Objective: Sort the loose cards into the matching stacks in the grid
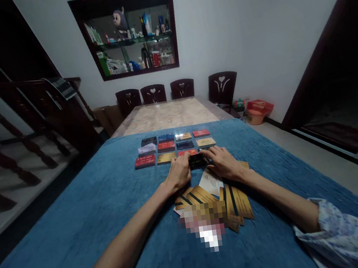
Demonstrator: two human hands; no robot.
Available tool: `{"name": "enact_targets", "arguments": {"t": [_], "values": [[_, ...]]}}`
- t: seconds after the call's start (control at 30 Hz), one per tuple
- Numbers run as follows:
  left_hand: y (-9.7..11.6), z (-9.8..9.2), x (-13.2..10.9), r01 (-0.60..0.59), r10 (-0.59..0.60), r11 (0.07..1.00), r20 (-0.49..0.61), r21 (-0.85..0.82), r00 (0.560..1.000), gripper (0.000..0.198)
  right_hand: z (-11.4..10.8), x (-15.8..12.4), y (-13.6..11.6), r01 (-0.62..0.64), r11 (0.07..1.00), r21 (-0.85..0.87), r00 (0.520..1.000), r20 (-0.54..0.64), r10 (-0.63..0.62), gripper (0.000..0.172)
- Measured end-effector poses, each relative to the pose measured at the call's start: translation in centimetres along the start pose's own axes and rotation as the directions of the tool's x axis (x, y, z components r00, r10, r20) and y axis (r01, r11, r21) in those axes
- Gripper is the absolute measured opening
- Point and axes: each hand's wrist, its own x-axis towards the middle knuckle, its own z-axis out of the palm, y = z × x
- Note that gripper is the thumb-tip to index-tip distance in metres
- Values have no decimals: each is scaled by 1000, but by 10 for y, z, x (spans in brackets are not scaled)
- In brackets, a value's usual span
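Showing small, pale lettering on its dark face, the black card stack [197,162] sits between the person's two hands, its characters too small to read. Print also runs across the loose gold cards [238,201] and in fine lines down a pale card [210,182], but no word or brand can be made out. A blurred patch of coarse squares hides part of the near heap.

The black stack lies right at the fingers: the left hand [179,171] grips its left end and the right hand [222,161] its right end, the fingers of both curled in and bent close, with hardly any gap beyond the stack's width. The thumbs are hard to see.

The stack looks dark, flat and oblong, its long side running from hand to hand, just in front of the nearest row of sorted piles. These stand in rows on the blue cloth [109,206]: a red pile [144,161] and a gold pile [166,158] at the front left, a white pile [147,149] with uneven edges behind them. Past the cloth, the worktop [169,115] shows a pale, mottled surface.
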Motion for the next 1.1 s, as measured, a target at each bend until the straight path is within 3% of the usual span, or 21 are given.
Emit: {"name": "enact_targets", "arguments": {"t": [0.33, 0.7, 1.1], "values": [[6, -6, -2, -20, 17, 996, -33, -84, 999, 34, -3, -1, 5, 22, 1000, -17, 1000, -15, -22, 53], [3, -8, -5, -57, 58, 998, -55, 9, 997, 45, -7, -1, 8, 101, 992, 72, 995, -26, -99, 53], [1, -10, -6, -91, 91, 993, -3, 70, 996, 43, -9, -2, 8, 97, 989, 109, 994, 35, -101, 53]]}}
